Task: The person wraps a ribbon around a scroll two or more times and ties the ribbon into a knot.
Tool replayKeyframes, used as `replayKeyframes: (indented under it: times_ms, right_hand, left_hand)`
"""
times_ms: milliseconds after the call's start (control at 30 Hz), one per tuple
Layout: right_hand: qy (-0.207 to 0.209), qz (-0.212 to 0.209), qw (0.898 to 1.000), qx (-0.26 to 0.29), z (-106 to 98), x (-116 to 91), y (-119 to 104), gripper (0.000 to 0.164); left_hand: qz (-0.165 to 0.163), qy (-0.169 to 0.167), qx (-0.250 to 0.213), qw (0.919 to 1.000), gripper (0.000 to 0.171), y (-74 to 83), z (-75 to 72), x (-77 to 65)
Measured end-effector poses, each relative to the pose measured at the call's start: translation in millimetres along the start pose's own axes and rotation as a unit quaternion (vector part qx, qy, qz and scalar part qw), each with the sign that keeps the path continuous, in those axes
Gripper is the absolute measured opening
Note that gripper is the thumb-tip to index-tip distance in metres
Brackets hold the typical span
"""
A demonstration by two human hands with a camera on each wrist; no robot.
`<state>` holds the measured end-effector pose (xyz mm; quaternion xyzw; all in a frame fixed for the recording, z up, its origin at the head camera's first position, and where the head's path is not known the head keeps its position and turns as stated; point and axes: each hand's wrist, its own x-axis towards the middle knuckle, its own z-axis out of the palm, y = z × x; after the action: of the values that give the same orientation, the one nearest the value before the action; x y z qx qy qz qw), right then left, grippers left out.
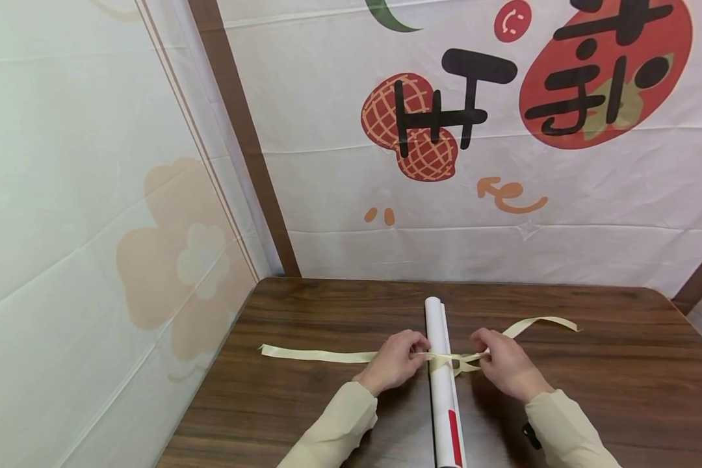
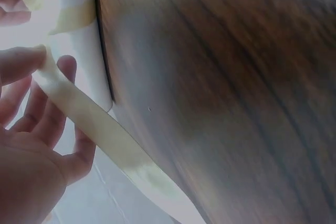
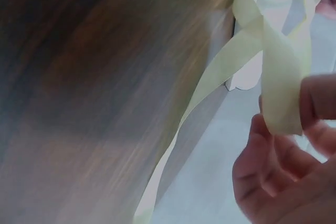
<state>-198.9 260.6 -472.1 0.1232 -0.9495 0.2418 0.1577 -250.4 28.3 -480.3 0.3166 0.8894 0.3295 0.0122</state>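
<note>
A white paper roll [image 1: 442,390] with a red patch near its close end lies lengthwise on the table. Around its middle runs a cream ribbon [image 1: 322,355], whose tails stretch out to both sides. My left hand [image 1: 393,361], left of the roll, pinches the ribbon between thumb and fingers; its tail trails off across the palm side in the left wrist view. On the other side my right hand [image 1: 510,365] pinches a folded loop of ribbon [image 3: 283,77]. The second tail hangs past the roll in the right wrist view. Any knot at the roll is too small to make out.
The dark wood table [image 1: 620,364] has rounded far corners. Behind it hangs a white printed cloth [image 1: 327,182], with another cloth [image 1: 64,195] along the left. A small black object [image 1: 531,435] shows beside the right sleeve.
</note>
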Motion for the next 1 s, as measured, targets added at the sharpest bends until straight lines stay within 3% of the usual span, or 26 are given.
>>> replayKeyframes:
  times_ms: [133,333,467,700,867,1000]
  right_hand:
    - [0.017,0.031,0.999,0.015,-0.1,-0.6,1.1,0.021]
    - [0.032,0.068,0.988,0.137,-0.6,-0.1,2.3,0.021]
    - [0.033,0.064,0.983,0.169,-4.8,-1.9,4.7,0.016]
    - [0.026,0.032,0.99,0.136,-12.9,-5.5,11.0,0.016]
    - [-0.001,0.002,0.995,0.104,-18.0,-6.8,13.2,0.02]
    - [-0.028,-0.024,0.998,0.042,-24.0,-7.9,16.1,0.031]
  left_hand:
    - [-0.003,0.002,0.003,1.0,0.014,-3.5,-2.6,-1.5]
    - [-0.006,0.002,-0.013,0.9999,0.013,-9.6,-6.4,-4.2]
    - [-0.003,-0.014,-0.026,0.9996,0.016,-12.4,-12.9,-5.7]
    - [0.0,-0.062,-0.043,0.9971,0.019,-19.7,-27.7,-10.4]
    - [-0.012,-0.06,-0.035,0.9975,0.014,-29.4,-36.0,-15.9]
    - [-0.011,-0.052,-0.021,0.9984,0.011,-37.8,-43.9,-19.9]
